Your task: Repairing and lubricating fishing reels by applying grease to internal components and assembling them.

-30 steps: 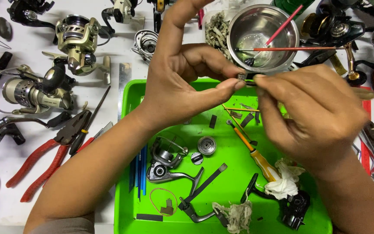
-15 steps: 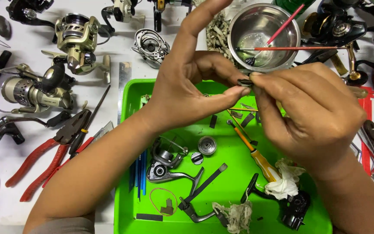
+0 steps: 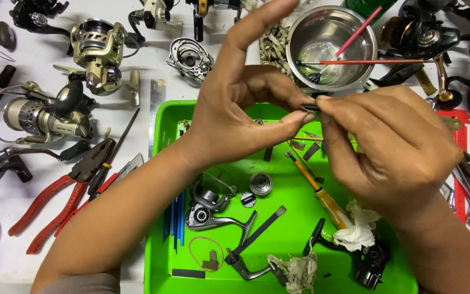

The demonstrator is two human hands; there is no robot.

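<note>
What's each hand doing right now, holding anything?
Left hand: thumb and fingers pinched on a small dark part.
Right hand: fingertips pinched on the same small dark part, above the green tray.

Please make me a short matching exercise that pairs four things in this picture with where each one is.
Things:
1. screwdriver
2. red pliers
3. red brush
4. small dark part

Places:
A. in the steel bowl
B. pinched between the left hand and right hand
C. in the green tray
D. on the white table, left of the tray

Pairs: 1-C, 2-D, 3-A, 4-B
</note>
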